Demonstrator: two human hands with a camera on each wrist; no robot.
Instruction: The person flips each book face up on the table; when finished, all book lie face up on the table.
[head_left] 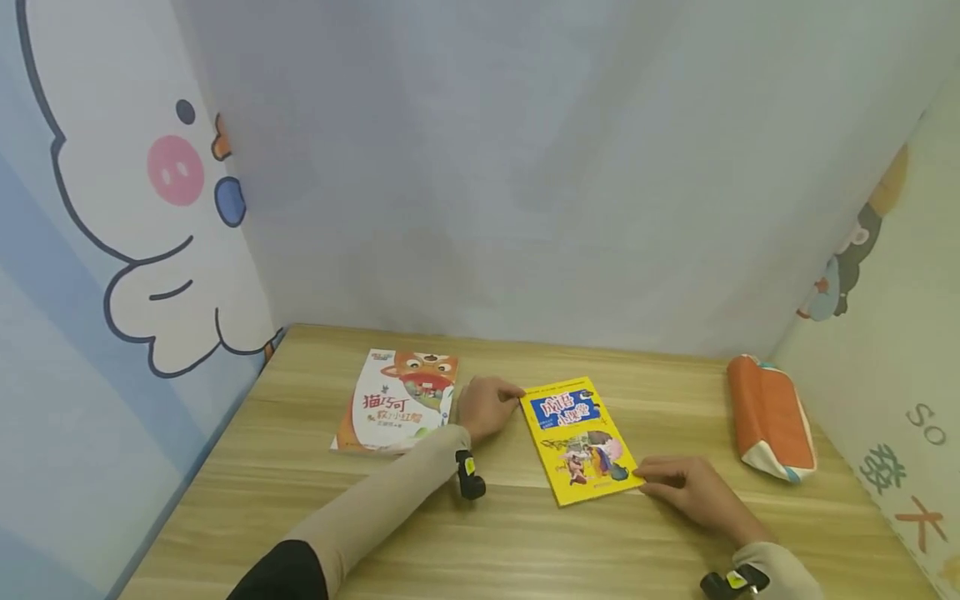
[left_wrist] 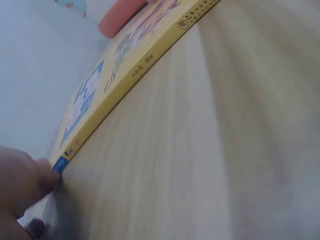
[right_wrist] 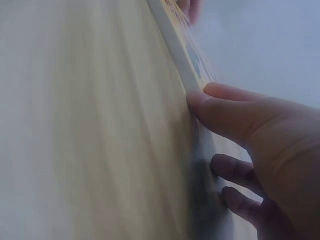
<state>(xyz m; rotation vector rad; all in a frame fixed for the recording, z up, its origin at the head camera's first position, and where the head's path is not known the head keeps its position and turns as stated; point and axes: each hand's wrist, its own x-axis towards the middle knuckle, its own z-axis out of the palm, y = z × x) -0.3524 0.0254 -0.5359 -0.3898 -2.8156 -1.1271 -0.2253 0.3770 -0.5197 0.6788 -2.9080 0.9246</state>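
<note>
A yellow book (head_left: 581, 442) with a blue title panel lies at a slant on the table, its spine (left_wrist: 125, 85) showing in the left wrist view. At its upper left corner, my left hand (head_left: 489, 408) pinches the book with the fingertips. My right hand (head_left: 686, 492) holds the lower right corner between thumb and forefinger. Seen from the right wrist, the other fingers (right_wrist: 235, 172) hang bent below the book's edge (right_wrist: 177, 50). Just left of my left hand lies a white book (head_left: 397, 404) with an orange and red cartoon animal on its cover.
An orange pouch (head_left: 772, 417) with white and blue ends sits at the table's right side. A plain grey curtain (head_left: 510, 183) hangs behind the wooden table (head_left: 315, 517). Printed cartoon panels stand at the left and right.
</note>
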